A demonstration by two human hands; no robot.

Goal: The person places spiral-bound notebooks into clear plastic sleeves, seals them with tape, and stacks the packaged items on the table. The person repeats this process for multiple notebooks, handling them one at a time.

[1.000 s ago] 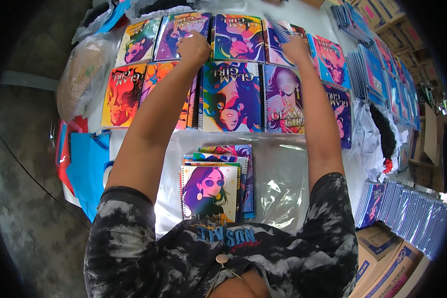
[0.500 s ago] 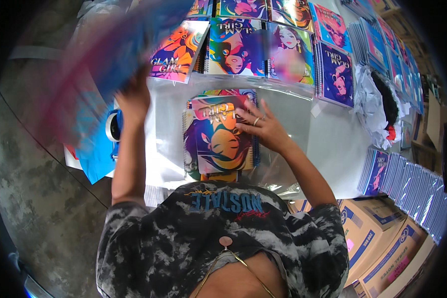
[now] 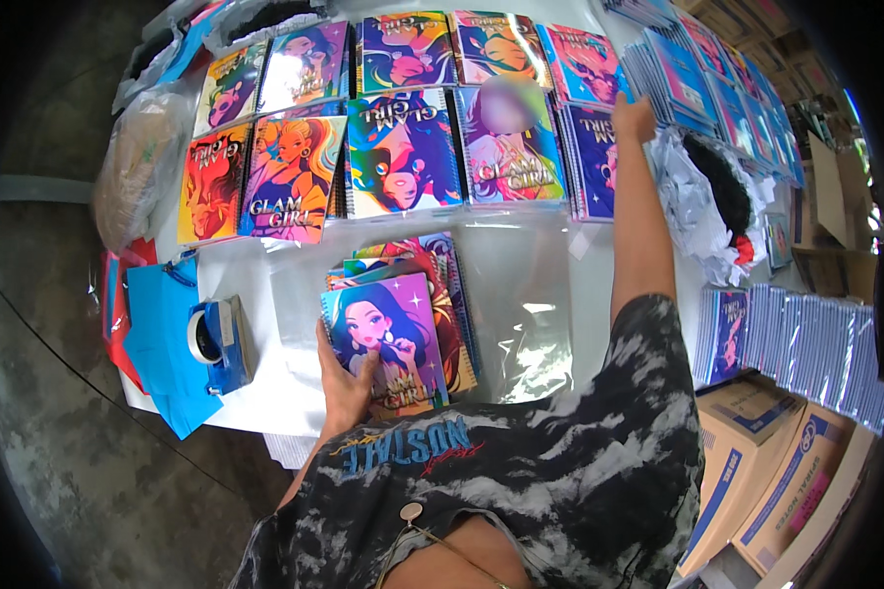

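Observation:
In front of me a fanned stack of spiral notebooks (image 3: 452, 339) lies on clear plastic, a purple notebook (image 3: 388, 329) on top. My left hand (image 3: 348, 381) grips this top notebook at its lower left, the thumb over its cover. My right arm stretches out to the far right of the table. There my right hand (image 3: 635, 120) is beside the right edge of a pink and blue notebook (image 3: 578, 64); its fingers are partly hidden, and I cannot tell whether it grips anything. Below that hand stands a dark purple notebook pile (image 3: 591, 162), partly covered by my forearm.
Two rows of notebook piles (image 3: 403, 152) line the table's far side. A tape dispenser (image 3: 221, 344) sits on the left by blue sheets (image 3: 157, 334). Crumpled plastic wrapping (image 3: 683, 211) and packed notebooks (image 3: 805, 334) are on the right, above cardboard boxes (image 3: 746, 432).
My left hand has come from the upper left, where a blurred pink and blue thing was, down to the stack. My right hand has left the stack for the far right. The purple notebook now tops it.

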